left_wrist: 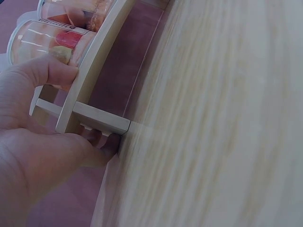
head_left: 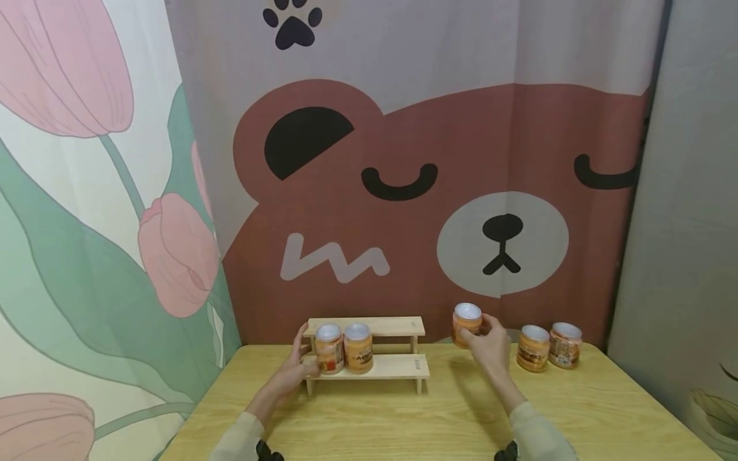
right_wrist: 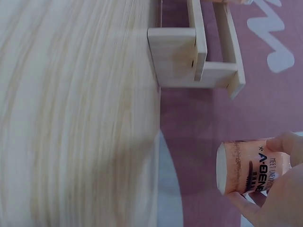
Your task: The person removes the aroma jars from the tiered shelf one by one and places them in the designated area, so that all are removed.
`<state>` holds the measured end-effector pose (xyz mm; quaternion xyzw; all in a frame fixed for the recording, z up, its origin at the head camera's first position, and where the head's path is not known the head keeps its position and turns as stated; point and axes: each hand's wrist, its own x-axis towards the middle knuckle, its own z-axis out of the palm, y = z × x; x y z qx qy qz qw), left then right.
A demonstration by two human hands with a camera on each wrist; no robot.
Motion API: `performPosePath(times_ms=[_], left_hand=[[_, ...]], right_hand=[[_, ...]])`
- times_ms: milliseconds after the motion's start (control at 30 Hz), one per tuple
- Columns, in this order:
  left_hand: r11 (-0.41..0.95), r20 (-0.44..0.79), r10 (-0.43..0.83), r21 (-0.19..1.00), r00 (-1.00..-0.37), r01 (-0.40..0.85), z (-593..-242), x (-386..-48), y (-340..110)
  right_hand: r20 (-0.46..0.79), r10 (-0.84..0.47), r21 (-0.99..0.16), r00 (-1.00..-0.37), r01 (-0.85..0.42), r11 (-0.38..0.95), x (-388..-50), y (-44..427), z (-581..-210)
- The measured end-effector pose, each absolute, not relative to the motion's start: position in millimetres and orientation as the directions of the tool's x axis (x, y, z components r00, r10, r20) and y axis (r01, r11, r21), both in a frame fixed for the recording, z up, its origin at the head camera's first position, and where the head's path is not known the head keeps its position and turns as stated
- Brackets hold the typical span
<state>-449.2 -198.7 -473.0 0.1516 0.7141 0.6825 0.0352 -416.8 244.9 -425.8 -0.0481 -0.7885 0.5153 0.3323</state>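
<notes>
My left hand [head_left: 290, 372]: fingers gripping rack [head_left: 398, 366] at nine o'clock, seemingly steadying it. My right hand [head_left: 491, 344]: fingers round jar [head_left: 464, 319], rack's three o'clock.

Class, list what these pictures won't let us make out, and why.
Head view: the fine print on the rightmost jar; too small.
Right wrist view: part of the lettering on the held jar; covered by the right hand.
Left wrist view: the full shape of the upper jar; cut off by the top edge.
</notes>
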Motion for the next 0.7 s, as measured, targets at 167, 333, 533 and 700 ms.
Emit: performPosePath(times_ms=[167,333,533,700], left_hand=[[0.029,0.156,0.263,0.985,-0.952,0.169,-473.4,-449.5,-199.1],[0.049,0.154,0.258,0.984,-0.954,0.172,-473.3,-451.6,-199.5],[0.055,0.156,0.260,0.983,-0.953,0.176,-474.4,-452.9,-199.5],[0.057,0.157,0.272,0.982,-0.949,0.179,-474.1,-451.4,-199.8]], right_hand=[[0.480,0.466,-0.840,-0.743,-0.237,0.487,-419.5,258.6,-431.5],[0.451,0.501,-0.856,-0.739,-0.199,0.477,-420.1,271.6,-439.7],[0.420,0.534,-0.868,-0.734,-0.153,0.472,-422.0,283.2,-448.9],[0.413,0.564,-0.873,-0.715,-0.134,0.470,-422.7,289.1,-453.9]])
